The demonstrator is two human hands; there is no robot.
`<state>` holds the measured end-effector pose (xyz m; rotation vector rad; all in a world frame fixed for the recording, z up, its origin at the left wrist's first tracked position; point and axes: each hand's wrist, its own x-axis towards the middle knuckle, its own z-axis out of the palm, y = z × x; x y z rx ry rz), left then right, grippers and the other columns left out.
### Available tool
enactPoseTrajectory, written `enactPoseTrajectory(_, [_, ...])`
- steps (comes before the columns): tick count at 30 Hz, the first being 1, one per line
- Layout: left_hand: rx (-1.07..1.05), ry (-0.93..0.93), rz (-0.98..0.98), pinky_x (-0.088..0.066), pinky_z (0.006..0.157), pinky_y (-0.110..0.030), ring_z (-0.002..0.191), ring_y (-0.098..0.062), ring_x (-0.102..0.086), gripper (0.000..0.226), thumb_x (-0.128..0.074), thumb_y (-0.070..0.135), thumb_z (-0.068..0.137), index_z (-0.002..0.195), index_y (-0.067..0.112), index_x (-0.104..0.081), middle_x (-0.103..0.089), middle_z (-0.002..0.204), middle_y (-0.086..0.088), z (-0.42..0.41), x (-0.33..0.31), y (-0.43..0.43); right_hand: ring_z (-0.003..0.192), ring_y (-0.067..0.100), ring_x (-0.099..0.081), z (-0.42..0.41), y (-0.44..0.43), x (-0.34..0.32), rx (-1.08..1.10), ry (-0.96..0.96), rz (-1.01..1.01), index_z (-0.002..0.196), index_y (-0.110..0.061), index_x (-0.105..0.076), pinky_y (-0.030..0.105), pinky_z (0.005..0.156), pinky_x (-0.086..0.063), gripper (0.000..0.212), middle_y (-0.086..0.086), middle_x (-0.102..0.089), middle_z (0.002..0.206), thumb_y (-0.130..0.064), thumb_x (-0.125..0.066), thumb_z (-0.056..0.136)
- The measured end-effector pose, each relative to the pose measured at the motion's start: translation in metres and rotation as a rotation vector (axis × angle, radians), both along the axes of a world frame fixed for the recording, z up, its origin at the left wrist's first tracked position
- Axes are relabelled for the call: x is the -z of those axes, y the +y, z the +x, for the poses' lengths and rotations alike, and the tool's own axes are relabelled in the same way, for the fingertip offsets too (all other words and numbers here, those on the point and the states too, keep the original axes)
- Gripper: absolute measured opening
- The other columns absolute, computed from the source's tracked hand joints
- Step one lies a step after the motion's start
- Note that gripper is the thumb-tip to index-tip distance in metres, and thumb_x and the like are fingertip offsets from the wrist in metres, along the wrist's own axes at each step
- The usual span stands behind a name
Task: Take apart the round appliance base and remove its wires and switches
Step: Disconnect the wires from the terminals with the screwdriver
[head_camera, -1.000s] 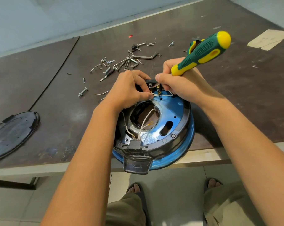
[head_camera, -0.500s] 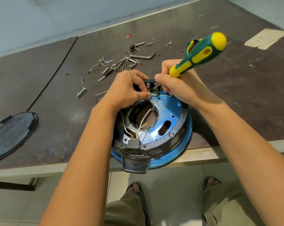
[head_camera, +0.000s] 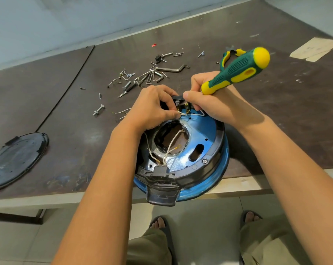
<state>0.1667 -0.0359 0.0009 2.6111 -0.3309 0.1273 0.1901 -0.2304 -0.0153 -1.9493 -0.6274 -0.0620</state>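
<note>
Pinching wires (head_camera: 183,113) above the scuffed table (head_camera: 66,131), left fingers (head_camera: 170,114) face right fingers (head_camera: 191,96) clamping screwdriver (head_camera: 238,70).

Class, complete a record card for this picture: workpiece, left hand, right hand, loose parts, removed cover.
Workpiece: round appliance base, opened, overhanging the table edge
Left hand: pinches a white wire by the switch
Right hand: grips the screwdriver, working at the switch
Loose parts: screws and hex keys, behind the hands
Removed cover: black cover, lying far left

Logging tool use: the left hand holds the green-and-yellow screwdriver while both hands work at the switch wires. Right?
No. The head view shows the right hand holding the green-and-yellow screwdriver; it and the left hand do work at the switch wires.
</note>
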Motion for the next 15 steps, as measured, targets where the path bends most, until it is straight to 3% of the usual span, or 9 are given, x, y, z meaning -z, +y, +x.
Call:
enactPoseTrajectory(5, [0.001, -0.002, 0.011, -0.042, 0.096, -0.03, 0.106, -0.009, -0.058, 0.01, -0.086, 0.023, 0.073, 0.073, 0.017, -0.078, -0.065, 0.116, 0.007, 0.0003, 0.0005, -0.0007, 0.045, 0.002, -0.051, 0.0026, 0.0027, -0.0017, 0.024, 0.101, 0.068, 0.059, -0.019, -0.052, 0.023, 0.058, -0.037, 0.037, -0.001, -0.058, 0.055, -0.021, -0.066, 0.092])
enactPoseTrajectory(15, [0.0, 0.001, 0.013, -0.042, 0.1, -0.035, 0.107, -0.009, -0.058, 0.009, -0.085, 0.021, 0.074, 0.074, 0.016, -0.078, -0.065, 0.117, 0.007, -0.0008, -0.0005, -0.0016, 0.04, 0.008, -0.048, -0.0001, 0.0039, -0.0064, 0.04, 0.172, 0.1, 0.059, -0.022, -0.05, 0.025, 0.052, -0.044, 0.038, -0.004, -0.056, 0.05, -0.02, -0.064, 0.095])
